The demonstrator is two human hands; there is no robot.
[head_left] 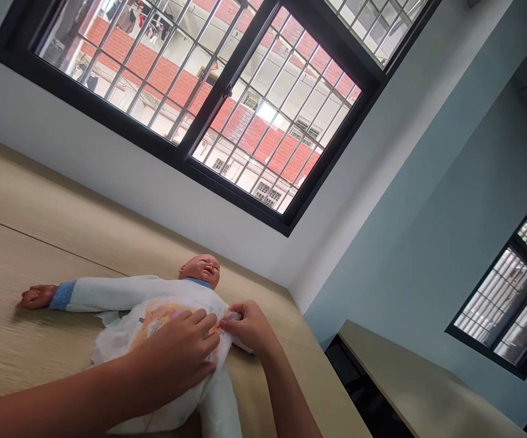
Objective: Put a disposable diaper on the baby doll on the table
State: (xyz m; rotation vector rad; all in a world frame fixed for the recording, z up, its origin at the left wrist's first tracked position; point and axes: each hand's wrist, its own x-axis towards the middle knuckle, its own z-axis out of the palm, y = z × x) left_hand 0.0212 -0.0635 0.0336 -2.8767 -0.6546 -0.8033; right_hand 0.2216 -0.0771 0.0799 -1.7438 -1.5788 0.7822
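A baby doll (pixel 202 269) in a white suit with blue cuffs lies on its back on the table, one arm stretched out to the left. Around its middle, over the suit, sits a white diaper (pixel 112 344) with a coloured print on the front. My left hand (pixel 176 350) rests on the diaper's front with curled fingers gripping it. Close beside, my right hand (pixel 249 328) pinches the diaper's edge between thumb and fingers, near the doll's side. My hands hide part of the print and the doll's hip.
The wooden table (pixel 26 347) meets the wall under a barred window (pixel 181 149). Its right edge drops off beside the doll. Lower right, a second table (pixel 409 383) stands beyond a gap, with a smaller window (pixel 509 298) above it.
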